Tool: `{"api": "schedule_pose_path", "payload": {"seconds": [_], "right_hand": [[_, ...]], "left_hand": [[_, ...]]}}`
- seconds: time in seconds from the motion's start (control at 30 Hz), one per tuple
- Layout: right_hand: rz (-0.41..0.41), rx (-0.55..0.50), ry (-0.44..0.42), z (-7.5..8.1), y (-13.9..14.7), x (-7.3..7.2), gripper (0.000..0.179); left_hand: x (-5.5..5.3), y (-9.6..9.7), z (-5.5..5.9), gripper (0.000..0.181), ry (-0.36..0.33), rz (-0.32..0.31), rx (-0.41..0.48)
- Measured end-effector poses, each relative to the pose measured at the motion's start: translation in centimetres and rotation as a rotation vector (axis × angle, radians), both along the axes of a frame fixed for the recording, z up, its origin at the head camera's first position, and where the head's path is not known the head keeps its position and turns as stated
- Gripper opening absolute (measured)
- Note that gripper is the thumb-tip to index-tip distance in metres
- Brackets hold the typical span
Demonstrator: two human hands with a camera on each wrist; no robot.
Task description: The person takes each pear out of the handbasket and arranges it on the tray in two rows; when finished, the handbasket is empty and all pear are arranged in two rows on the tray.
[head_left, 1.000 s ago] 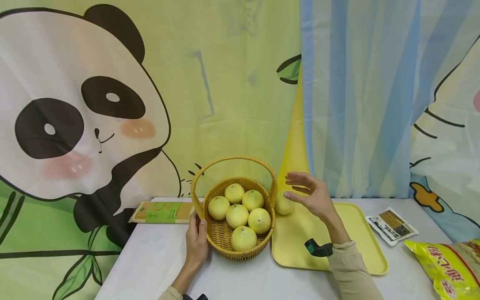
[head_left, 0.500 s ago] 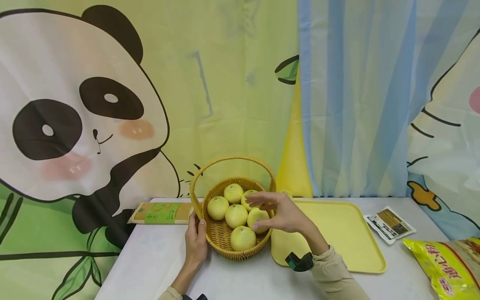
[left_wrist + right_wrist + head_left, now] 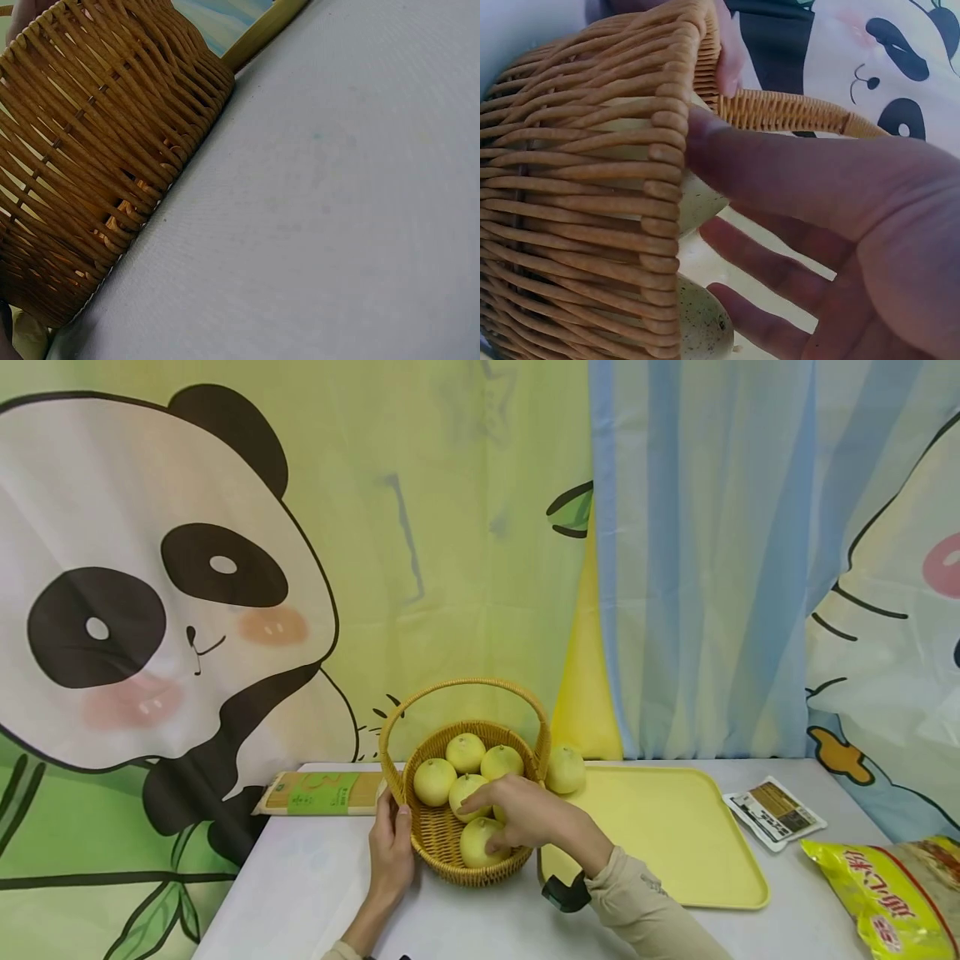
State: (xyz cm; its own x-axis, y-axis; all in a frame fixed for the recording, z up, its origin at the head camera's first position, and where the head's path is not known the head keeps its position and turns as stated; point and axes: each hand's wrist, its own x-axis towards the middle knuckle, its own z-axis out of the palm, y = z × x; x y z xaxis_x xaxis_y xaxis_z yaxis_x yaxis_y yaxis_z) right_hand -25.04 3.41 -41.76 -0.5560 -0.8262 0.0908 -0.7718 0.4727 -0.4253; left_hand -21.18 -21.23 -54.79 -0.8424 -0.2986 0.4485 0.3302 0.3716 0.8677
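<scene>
A woven wicker basket (image 3: 450,878) with a tall arched handle stands on the white table. Several round, pale yellow-green fruits (image 3: 433,782) lie in it; in the right wrist view a fruit (image 3: 703,322) shows dark speckles. My left hand (image 3: 392,847) holds the basket's left side, its thumb at the rim. Over the basket's right rim reaches my right hand (image 3: 528,814); its spread, gently bent fingers and thumb are around the front fruit (image 3: 480,843). Whether they press on it I cannot tell. Another such fruit (image 3: 566,768) sits at the back left of the yellow tray (image 3: 675,827).
Behind the left hand lies a flat packet of noodles (image 3: 322,793) with a green label. Right of the tray are a small white-and-brown packet (image 3: 776,814) and a yellow bag (image 3: 888,893). A curtain with a printed panda (image 3: 157,585) hangs behind the table.
My right hand has moved left and down from beside the fruit on the tray into the basket, over the front fruit. The left hand has stayed on the basket.
</scene>
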Motion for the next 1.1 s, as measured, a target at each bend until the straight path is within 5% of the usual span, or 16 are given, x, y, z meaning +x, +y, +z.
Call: {"api": "schedule_pose_path", "payload": {"seconds": [0.23,0.47,0.87,1.1], "right_hand": [[0.000,0.111,0.049,-0.1,-0.8,0.0,0.064],[0.011,0.195,0.144,0.3,-1.9,0.2,0.048],[0.053,0.339,0.033,0.6,-3.7,-0.3,0.055],[0.044,0.275,-0.033,0.9,-3.7,-0.6,0.056]], "left_hand": [[0.1,-0.1,0.0,0.049,0.026,-0.003,-0.016],[0.1,-0.1,0.1,0.049,0.030,-0.013,0.004],[0.2,0.1,0.0,0.048,0.003,0.003,-0.015],[0.1,0.0,0.0,0.048,-0.001,0.001,0.003]]}}
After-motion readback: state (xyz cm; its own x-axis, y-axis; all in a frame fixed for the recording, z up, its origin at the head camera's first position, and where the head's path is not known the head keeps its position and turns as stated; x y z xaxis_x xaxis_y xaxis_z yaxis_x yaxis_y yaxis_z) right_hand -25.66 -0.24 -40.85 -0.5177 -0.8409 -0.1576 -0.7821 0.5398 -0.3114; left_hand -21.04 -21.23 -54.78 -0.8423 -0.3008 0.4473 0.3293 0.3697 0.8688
